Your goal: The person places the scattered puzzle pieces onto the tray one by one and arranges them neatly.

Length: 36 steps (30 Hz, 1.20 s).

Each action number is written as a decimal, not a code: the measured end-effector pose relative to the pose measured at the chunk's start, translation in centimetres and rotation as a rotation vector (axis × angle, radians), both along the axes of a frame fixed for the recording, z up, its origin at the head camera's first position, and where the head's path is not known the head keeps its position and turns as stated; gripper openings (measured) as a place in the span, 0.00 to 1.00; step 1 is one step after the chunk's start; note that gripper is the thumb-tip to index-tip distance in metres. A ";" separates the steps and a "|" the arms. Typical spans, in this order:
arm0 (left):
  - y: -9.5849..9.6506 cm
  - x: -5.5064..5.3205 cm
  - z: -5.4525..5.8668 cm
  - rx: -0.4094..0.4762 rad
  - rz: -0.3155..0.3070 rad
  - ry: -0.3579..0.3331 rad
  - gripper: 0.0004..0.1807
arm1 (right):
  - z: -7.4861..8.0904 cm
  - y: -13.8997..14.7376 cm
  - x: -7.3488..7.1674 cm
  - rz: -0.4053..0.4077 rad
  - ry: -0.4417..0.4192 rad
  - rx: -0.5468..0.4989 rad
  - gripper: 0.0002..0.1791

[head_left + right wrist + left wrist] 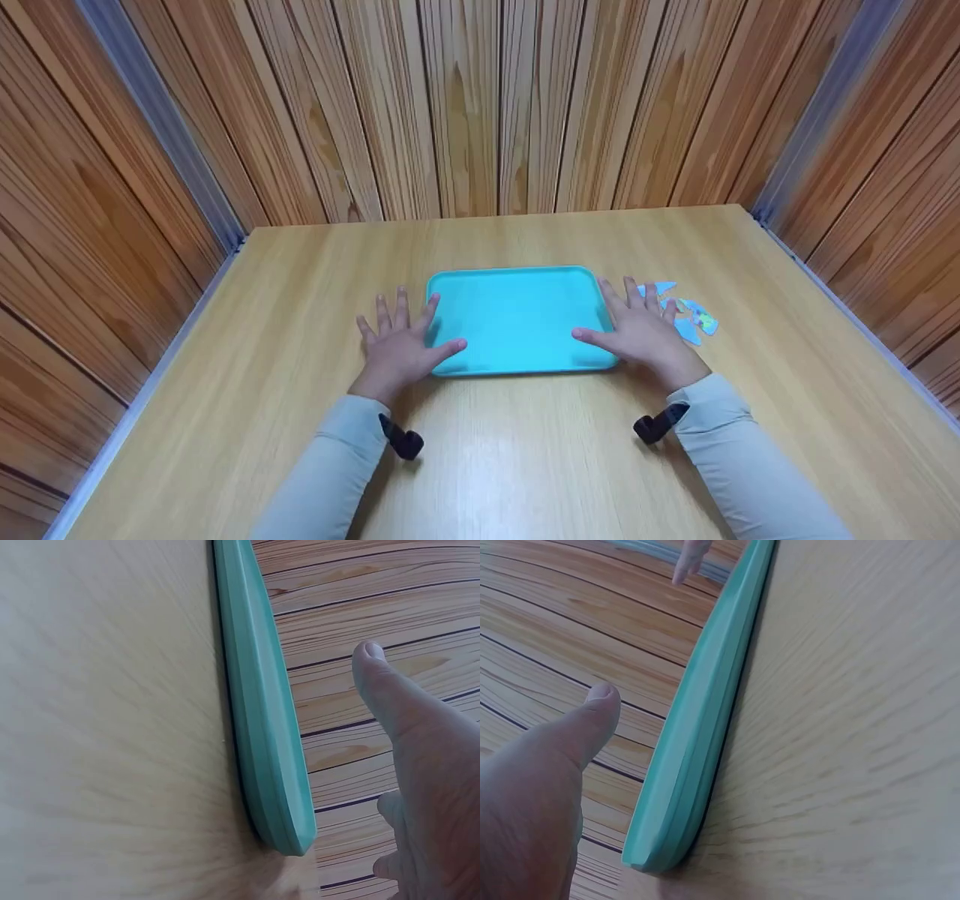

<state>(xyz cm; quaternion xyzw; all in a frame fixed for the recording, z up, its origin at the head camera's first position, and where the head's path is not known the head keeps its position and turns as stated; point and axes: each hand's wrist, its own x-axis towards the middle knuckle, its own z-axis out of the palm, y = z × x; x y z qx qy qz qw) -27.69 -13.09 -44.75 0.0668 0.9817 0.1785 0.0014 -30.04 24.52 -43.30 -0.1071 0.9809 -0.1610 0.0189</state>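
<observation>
A turquoise rectangular tray (521,319) lies flat on the wooden table, its inside bare. My left hand (401,345) is spread at the tray's left edge, fingers straight, thumb reaching over the near left corner. At the opposite side my right hand (641,330) is spread too, its thumb over the tray's right part. Both hands hold nothing. Just beyond the right fingers lie several flat blue puzzle-like pieces (686,330) with patches of green and yellow, partly hidden by those fingers. In both wrist views the thumb stands apart from the tray's rim (697,712).
The light wooden table (495,450) runs back to a wood-plank wall (465,112). Plank walls also rise at left and right, with grey metal strips (172,127) in the corners. A small black device (405,442) is strapped at each wrist, over grey sleeves.
</observation>
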 end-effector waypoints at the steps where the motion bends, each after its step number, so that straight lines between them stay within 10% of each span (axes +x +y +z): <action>1: 0.0 0.0 0.0 -0.003 0.001 0.002 0.51 | 0.0 0.0 -0.1 -0.001 0.008 0.002 0.63; 24: 0.6 0.7 -2.0 0.051 -0.052 -0.020 0.54 | -2.8 4.6 -4.2 -0.141 0.261 -0.261 0.54; 36: 0.2 0.9 -3.1 0.124 -0.078 -0.020 0.59 | -4.3 6.3 -5.5 -0.220 0.259 -0.216 0.48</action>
